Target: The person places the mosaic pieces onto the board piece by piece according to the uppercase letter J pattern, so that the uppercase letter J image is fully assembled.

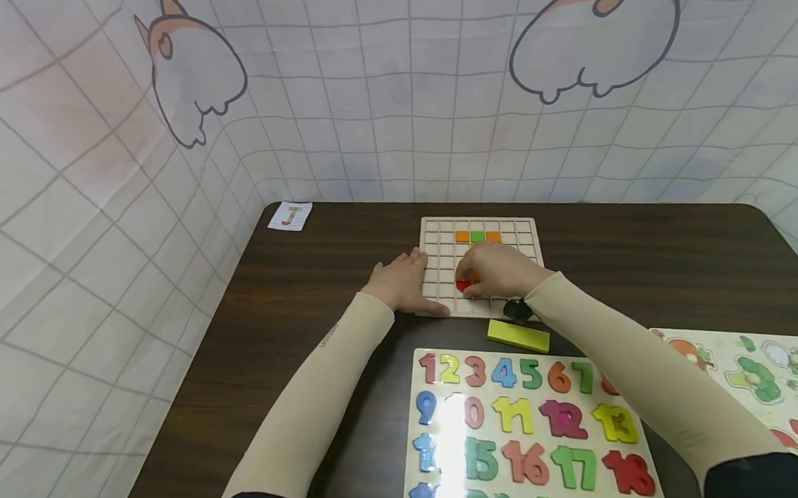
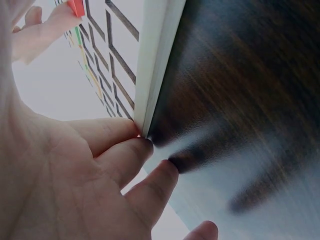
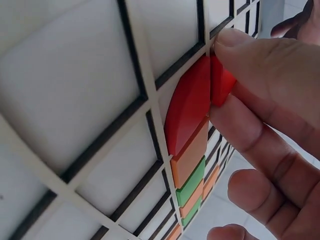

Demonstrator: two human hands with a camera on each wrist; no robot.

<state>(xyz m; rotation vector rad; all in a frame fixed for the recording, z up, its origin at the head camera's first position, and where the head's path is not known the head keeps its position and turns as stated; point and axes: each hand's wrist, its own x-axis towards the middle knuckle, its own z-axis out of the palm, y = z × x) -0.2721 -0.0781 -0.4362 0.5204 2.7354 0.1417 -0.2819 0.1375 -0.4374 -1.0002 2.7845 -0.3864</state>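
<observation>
A pale wooden grid board [image 1: 439, 241] lies on the dark table. My left hand [image 1: 406, 282] rests at its left edge, and in the left wrist view the fingertips [image 2: 145, 145] touch the board's side. Over the lower middle of the grid, my right hand [image 1: 503, 268] pinches a red tile [image 3: 222, 82] between thumb and finger. That tile is right beside a red curved-edge tile [image 3: 192, 105] set in the grid. An orange tile [image 3: 191, 152] and a green tile [image 3: 191, 182] follow in line. Farther up, a green tile [image 1: 477, 236] sits between two orange ones.
A yellow-green block [image 1: 518, 337] lies just in front of the board. Nearer stands a number puzzle board [image 1: 440, 418], with a vegetable puzzle board [image 1: 704, 340] to its right. A small picture card [image 1: 290, 216] lies at the table's far left corner.
</observation>
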